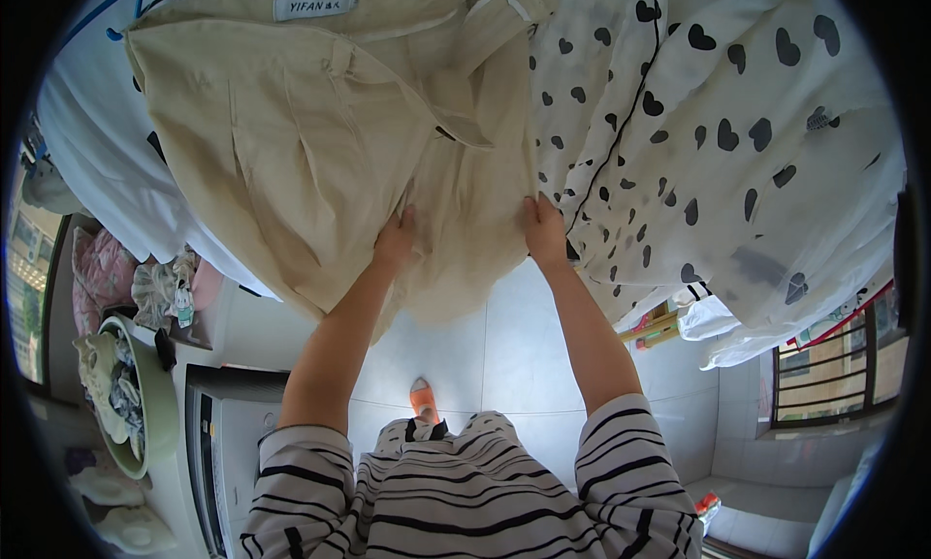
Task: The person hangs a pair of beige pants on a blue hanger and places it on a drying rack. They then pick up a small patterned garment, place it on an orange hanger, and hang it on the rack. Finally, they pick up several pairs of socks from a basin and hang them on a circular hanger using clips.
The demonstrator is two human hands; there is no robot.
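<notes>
Beige pleated trousers (291, 130) with a waistband label bearing writing hang spread out before me. My left hand (396, 235) grips the cloth near the middle, fingers closed on a fold. The far right edge of the same garment is pinched in my right hand (545, 228). Between the two hands the fabric is blurred. Just beyond my right hand hangs a sheer white garment with black hearts (691, 152) and a thin black cord. White cloth (109, 144) hangs behind the trousers on the left, below part of a blue hanger (114, 33).
On the left stand a green basin (164, 413) with clothes in it, a pink floral cloth (102, 275) and a grey appliance (240, 428). Pale tiles (465, 355) cover the floor. A barred window (836, 370) is at the right.
</notes>
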